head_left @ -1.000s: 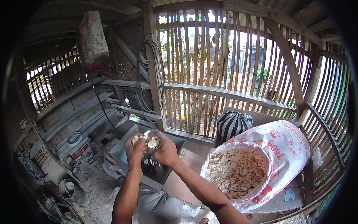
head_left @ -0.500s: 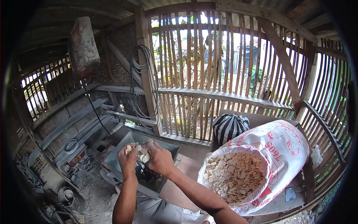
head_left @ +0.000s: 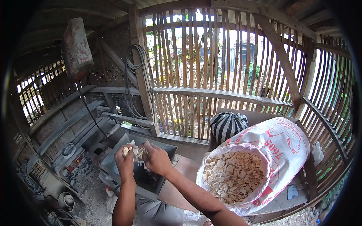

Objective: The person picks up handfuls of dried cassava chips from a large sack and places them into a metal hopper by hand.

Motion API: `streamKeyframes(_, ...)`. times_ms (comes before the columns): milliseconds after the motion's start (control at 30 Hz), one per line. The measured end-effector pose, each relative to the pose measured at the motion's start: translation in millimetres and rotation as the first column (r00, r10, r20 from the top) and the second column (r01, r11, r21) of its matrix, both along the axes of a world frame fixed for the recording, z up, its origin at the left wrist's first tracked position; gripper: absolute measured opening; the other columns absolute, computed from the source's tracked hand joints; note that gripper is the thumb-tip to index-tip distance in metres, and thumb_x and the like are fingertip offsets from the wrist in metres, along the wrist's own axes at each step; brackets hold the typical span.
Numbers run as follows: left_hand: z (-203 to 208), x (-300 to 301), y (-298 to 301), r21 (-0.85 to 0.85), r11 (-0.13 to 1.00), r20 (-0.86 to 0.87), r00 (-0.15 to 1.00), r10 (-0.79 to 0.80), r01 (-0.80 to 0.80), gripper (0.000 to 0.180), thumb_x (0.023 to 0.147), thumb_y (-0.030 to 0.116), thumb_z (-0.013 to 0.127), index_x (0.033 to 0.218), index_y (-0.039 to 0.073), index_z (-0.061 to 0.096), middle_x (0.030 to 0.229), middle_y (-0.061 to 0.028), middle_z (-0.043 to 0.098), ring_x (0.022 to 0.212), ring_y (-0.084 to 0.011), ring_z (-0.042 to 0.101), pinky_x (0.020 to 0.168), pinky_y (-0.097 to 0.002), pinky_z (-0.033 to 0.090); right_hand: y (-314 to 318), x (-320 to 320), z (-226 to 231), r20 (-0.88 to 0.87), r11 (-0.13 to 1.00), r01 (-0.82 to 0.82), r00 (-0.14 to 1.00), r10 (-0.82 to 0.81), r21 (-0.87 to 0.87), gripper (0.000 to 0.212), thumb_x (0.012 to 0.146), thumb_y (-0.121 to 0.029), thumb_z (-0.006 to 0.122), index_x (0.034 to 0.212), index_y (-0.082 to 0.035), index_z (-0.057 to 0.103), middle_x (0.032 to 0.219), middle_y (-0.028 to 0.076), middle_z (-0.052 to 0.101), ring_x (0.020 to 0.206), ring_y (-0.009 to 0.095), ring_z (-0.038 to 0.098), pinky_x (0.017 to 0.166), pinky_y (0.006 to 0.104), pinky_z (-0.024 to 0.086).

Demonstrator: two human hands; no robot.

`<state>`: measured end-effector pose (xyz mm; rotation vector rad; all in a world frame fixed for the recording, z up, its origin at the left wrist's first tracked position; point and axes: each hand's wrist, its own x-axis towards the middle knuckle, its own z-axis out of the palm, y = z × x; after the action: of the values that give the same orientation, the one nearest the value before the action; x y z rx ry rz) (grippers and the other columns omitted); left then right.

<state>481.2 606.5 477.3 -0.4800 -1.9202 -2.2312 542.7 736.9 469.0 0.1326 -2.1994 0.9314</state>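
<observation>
Both my hands are raised over a grey metal hopper [head_left: 146, 193] with sloping walls. My left hand [head_left: 124, 165] is closed around pale dried chips that stick out above its fingers. Close beside it, my right hand [head_left: 157, 160] grips more of the pale dried chips [head_left: 139, 153], with the fingers curled toward the left hand. A few small pieces show below the hands, against the hopper's dark inside. To the right, a large white sack [head_left: 288, 145] with red print leans with its mouth toward me, filled with the same broken chips [head_left: 233, 175].
Behind the big sack sits a tied black-and-white striped bag [head_left: 229, 123]. A weathered block [head_left: 77, 49] hangs at upper left. Looped hose [head_left: 141, 67] hangs on a post before the slatted wall [head_left: 192, 75]. A white bird [head_left: 110, 199] stands left of my left forearm.
The view has shifted slightly, so the surroundings sit a little further left. Fewer chips show between my hands, and small pieces are dropping into the hopper.
</observation>
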Motion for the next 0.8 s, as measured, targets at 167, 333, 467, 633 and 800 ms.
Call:
streamKeyframes(167, -7.7, -8.4, -0.8, -0.005, 0.999, -0.014, 0.999, 0.033, -0.033, 0.015, 0.077, -0.006, 0.058, 0.089, -0.001, 0.066, 0.09, -0.0085, 0.066, 0.079, -0.0139, 0.061, 0.067, -0.0272, 0.05, 1.0, -2.7, -2.6, 0.035, 1.0, -0.024, 0.999, 0.025, -0.011, 0.035, 0.078, -0.005, 0.063, 0.113, -0.009, 0.058, 0.101, 0.019, 0.062, 0.093, 0.042, 0.063, 0.078, 0.0517, 0.051)
streamKeyframes(333, -4.8, -5.4, -0.9, -0.012, 1.0, -0.013, 1.0, 0.025, -0.026, 0.014, 0.074, -0.004, 0.057, 0.085, 0.0, 0.064, 0.088, -0.007, 0.063, 0.074, -0.0117, 0.056, 0.062, -0.0259, 0.046, 1.7, -4.2, -7.2, 0.004, 1.0, -0.012, 1.0, 0.012, -0.003, 0.031, 0.076, -0.001, 0.061, 0.106, -0.008, 0.06, 0.101, 0.017, 0.062, 0.095, 0.043, 0.062, 0.079, 0.049, 0.051)
streamKeyframes(467, -8.5, -7.2, -4.7, 0.012, 0.998, -0.016, 0.998, 0.067, -0.067, 0.015, 0.072, -0.002, 0.055, 0.084, 0.001, 0.063, 0.087, -0.0058, 0.061, 0.07, -0.0119, 0.052, 0.06, -0.0259, 0.042, -1.7, -1.3, -5.1, 0.048, 1.0, -0.015, 0.999, 0.016, -0.011, 0.019, 0.074, 0.002, 0.061, 0.092, -0.004, 0.063, 0.103, 0.016, 0.062, 0.096, 0.04, 0.063, 0.081, 0.0468, 0.052)
streamKeyframes(633, -3.8, -2.2, -1.8, -0.017, 0.997, 0.011, 0.997, 0.081, -0.081, 0.014, 0.071, -0.004, 0.052, 0.081, 0.001, 0.061, 0.088, -0.0052, 0.06, 0.074, -0.0134, 0.051, 0.067, -0.0274, 0.041, 2.2, -4.6, -10.4, -0.003, 0.999, -0.038, 0.999, 0.038, -0.037, 0.018, 0.069, 0.004, 0.059, 0.084, -0.003, 0.065, 0.109, 0.014, 0.064, 0.101, 0.037, 0.064, 0.085, 0.0429, 0.053)
streamKeyframes(800, -10.3, -8.2, -2.9, -0.021, 0.995, -0.027, 0.995, 0.095, -0.095, 0.015, 0.072, -0.005, 0.05, 0.081, 0.0, 0.061, 0.09, -0.0056, 0.06, 0.083, -0.0154, 0.054, 0.077, -0.0284, 0.043, 3.3, -3.1, -10.9, -0.098, 0.998, -0.054, 0.994, 0.051, -0.032, 0.011, 0.066, 0.001, 0.061, 0.076, -0.003, 0.062, 0.101, 0.013, 0.064, 0.098, 0.037, 0.062, 0.081, 0.0453, 0.052)
